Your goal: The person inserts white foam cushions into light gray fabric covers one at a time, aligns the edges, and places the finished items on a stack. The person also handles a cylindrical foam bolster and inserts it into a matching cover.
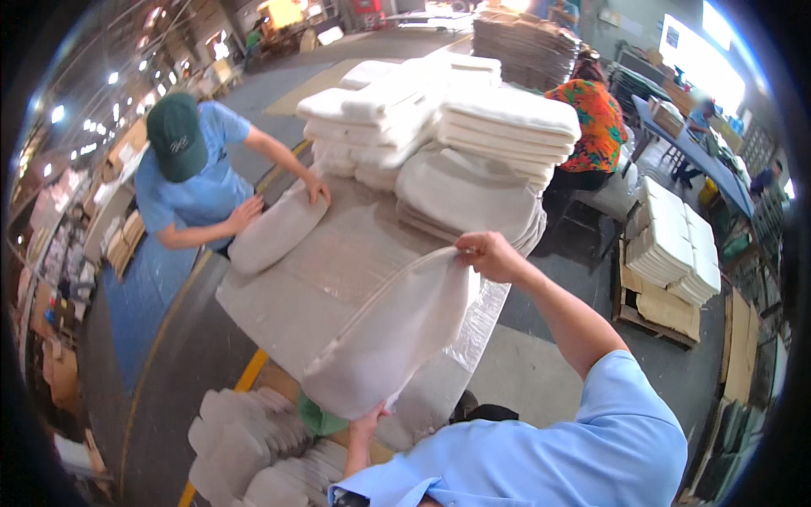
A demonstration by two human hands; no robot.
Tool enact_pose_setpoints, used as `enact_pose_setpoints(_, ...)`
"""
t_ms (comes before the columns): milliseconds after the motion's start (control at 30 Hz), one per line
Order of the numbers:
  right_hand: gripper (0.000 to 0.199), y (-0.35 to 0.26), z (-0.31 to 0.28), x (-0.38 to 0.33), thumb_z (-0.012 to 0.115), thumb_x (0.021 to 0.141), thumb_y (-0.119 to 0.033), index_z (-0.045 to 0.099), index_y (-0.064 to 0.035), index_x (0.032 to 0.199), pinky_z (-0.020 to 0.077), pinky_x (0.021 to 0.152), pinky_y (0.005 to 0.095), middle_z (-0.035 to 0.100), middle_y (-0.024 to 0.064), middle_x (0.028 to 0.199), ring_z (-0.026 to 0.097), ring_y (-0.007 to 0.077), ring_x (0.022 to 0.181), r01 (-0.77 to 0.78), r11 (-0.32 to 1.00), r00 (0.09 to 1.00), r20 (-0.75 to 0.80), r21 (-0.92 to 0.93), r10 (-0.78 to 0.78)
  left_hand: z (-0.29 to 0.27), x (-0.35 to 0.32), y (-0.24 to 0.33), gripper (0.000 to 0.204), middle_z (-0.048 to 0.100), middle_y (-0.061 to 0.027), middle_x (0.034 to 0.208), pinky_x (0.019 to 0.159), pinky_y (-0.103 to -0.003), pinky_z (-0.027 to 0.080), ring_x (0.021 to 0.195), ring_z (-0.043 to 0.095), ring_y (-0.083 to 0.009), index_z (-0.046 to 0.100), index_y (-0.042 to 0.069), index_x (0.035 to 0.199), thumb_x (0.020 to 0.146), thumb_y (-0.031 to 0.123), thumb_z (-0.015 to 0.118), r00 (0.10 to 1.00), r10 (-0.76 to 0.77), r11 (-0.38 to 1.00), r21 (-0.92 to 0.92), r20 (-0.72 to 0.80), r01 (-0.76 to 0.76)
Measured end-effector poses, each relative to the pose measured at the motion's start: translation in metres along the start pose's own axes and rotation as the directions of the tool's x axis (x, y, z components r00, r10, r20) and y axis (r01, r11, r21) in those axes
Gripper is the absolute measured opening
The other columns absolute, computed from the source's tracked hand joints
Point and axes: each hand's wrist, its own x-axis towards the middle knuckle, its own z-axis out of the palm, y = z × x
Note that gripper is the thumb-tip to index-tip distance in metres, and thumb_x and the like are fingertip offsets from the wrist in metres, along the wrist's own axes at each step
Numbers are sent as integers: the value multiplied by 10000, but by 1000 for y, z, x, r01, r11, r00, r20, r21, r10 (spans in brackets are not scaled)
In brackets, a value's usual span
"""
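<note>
A soft, off-white fabric pad (393, 338) is stretched between my two hands, tilted over the near part of a plastic-covered table (296, 308). My right hand (490, 255) pinches its far right corner, raised above the tabletop. Down at the near edge, my left hand (363, 433) grips the pad's lower border, its fingers partly hidden. Past the pad's far corner lies a stack of greyish pads (469, 190). Across the table at the left, a co-worker in a green cap (177, 139) has both hands on another pad (279, 228).
Tall stacks of white folded pads (507, 127) fill the table's far end. More grey pads (245, 435) are piled beside its near left. A wooden pallet (659, 308) with white stacks (672, 241) stands at the right. A person in a bright patterned top (596, 122) is behind the stacks.
</note>
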Motion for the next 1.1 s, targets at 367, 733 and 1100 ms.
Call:
enact_pose_setpoints(367,177,19,-17,-55,696,969,-48,718,-7,1140,552,691,291,726,27,876,671,104,747,-145,944,985,-46,295,166,-3,-19,-13,404,718,-128,1191,671,-330,589,928,699,-192,680,15,1291,904,41,795,991,124,990,81,-60,-119)
enact_pose_setpoints(733,161,-21,95,-170,733,973,-27,726,-27,1134,560,739,278,708,21,917,677,101,801,-12,865,995,-81,502,61,-85,-20,-21,318,738,-139,1123,728,-347,585,913,705,-189,706,19,1229,933,116,771,999,33,976,214,35,-40)
enact_pose_setpoints(1100,233,-52,113,-204,717,910,50,743,-50,1119,539,795,291,735,45,1045,664,146,883,32,931,967,-248,364,64,-188,-4,14,266,758,-149,1055,784,-364,581,898,710,-187,733,22,1167,962,190,746,981,15,691,707,194,-150)
